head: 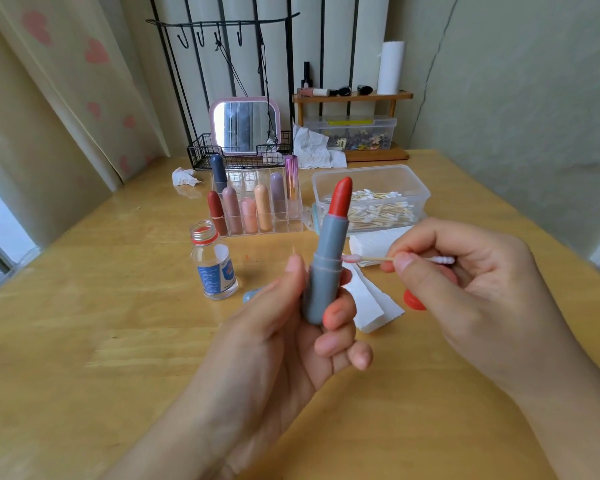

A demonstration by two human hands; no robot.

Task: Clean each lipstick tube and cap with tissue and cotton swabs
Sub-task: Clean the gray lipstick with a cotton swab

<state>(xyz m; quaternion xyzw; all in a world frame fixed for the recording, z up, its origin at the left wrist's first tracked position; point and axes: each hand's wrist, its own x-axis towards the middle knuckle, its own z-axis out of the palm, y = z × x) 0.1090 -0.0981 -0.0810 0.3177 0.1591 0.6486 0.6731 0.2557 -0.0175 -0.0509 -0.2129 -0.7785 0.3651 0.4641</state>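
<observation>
My left hand (291, 327) holds a grey lipstick tube (324, 268) upright, its red-orange bullet extended at the top. My right hand (465, 289) pinches a cotton swab (378, 259) by its wooden stick. The swab's pink-stained tip touches the ridge around the tube's middle. Folded white tissue (371, 303) lies on the table below the hands. A pale blue piece (252, 294), perhaps the cap, lies partly hidden behind my left hand.
An open glass bottle (213, 263) stands left of the tube, its red cap (413, 301) right of the tissue. A clear organizer (257, 206) holds several lipsticks. A clear tub of cotton swabs (371, 199) sits behind. Mirror (245, 124), wire basket, shelf and crumpled tissues line the back.
</observation>
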